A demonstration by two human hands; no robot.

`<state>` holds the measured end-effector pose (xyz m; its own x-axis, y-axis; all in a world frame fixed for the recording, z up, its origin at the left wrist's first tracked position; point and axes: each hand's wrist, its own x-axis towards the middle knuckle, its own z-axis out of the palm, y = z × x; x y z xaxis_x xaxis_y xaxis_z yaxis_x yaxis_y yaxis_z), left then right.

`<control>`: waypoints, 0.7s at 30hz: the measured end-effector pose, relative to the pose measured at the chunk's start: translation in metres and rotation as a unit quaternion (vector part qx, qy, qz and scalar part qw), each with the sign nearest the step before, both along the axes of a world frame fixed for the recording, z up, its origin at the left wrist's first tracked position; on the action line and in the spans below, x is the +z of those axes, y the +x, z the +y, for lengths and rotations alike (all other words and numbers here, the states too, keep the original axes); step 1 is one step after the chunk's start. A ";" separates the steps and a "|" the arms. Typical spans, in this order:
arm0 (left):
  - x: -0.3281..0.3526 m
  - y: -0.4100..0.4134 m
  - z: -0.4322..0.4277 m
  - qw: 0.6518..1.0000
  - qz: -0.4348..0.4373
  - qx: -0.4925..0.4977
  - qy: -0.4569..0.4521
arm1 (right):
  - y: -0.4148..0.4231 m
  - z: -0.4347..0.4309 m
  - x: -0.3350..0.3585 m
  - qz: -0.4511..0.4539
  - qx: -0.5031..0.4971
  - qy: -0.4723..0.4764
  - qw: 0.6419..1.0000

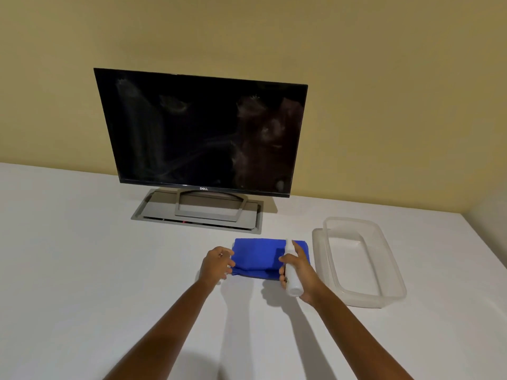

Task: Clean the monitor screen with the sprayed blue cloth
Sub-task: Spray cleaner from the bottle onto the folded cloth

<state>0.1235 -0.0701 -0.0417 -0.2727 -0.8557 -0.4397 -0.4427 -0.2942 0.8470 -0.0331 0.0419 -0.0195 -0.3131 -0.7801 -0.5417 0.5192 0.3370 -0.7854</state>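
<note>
A black monitor (203,130) stands on a grey stand at the back of the white table; its dark screen shows smears and streaks. A folded blue cloth (258,256) lies flat on the table in front of the stand. My left hand (216,263) is at the cloth's left edge, fingers spread and curled, touching or just beside it. My right hand (299,270) grips a small white spray bottle (291,270), held over the cloth's right end with its nozzle pointing away from me.
A clear plastic tub (384,294) sits on its lid to the right of the cloth, close to my right hand. A grey cable hatch (153,212) lies under the monitor stand. The table's right edge (488,242) runs near the tub.
</note>
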 end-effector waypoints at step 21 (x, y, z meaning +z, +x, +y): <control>-0.009 0.006 -0.031 0.987 -0.027 -0.073 0.140 | 0.021 -0.017 -0.008 0.569 0.150 0.114 0.800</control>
